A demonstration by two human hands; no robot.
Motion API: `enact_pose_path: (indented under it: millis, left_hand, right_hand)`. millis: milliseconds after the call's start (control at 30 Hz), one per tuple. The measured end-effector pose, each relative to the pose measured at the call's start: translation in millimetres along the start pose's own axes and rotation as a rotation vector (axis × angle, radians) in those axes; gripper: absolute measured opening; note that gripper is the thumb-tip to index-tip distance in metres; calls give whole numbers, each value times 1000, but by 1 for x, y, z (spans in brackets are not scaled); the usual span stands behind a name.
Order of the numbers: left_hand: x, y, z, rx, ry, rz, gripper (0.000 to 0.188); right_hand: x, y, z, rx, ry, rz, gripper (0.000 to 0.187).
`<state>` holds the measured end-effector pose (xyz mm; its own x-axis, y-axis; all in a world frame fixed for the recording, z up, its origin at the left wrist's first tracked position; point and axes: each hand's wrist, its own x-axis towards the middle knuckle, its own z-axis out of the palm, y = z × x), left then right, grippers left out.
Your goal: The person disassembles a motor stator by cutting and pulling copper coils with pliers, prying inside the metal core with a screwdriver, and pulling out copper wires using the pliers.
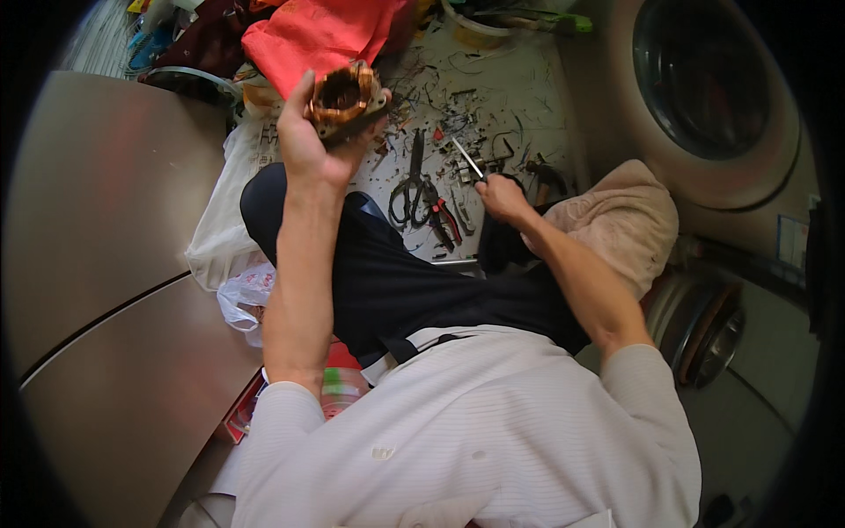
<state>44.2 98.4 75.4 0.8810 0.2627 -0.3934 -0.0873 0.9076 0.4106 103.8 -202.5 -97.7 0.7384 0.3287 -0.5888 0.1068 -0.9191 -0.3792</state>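
Raised at the upper left, my left hand (317,145) is closed round a motor stator (343,99). Copper windings ring the stator's open centre, and its dark metal core rests against the palm. My right hand (505,195) grips a slim tool with a bright metal shaft (467,157), pointing up and left over the floor. The tool's handle is hidden in the fist, so its exact kind cannot be told. Between my knees lie black-handled scissors (414,180) and red-and-black pliers (442,216), below and left of that hand.
Wire scraps (475,97) and small metal bits litter the floor ahead. A red cloth (308,40) lies beyond my left hand. A beige towel (612,216) covers my right knee. A steel-coloured cabinet (114,220) stands left, a front-loading washing machine (607,97) right.
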Motion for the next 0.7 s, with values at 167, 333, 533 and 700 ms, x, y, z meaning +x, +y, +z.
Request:
enact_pose_path:
  millis: [167, 333, 533, 700]
  left_hand:
    - [36, 16, 7, 126, 15, 19, 50]
    - [56, 4, 5, 213, 171, 81, 47]
    - [60, -4, 11, 211, 211, 41, 50]
    - [59, -7, 16, 181, 257, -5, 50]
  right_hand:
    - [14, 29, 79, -178, -248, 61, 35]
    - [36, 38, 104, -159, -310, 71, 35]
    - [42, 27, 142, -466, 49, -138, 42]
    - [47, 5, 160, -260, -184, 10, 53]
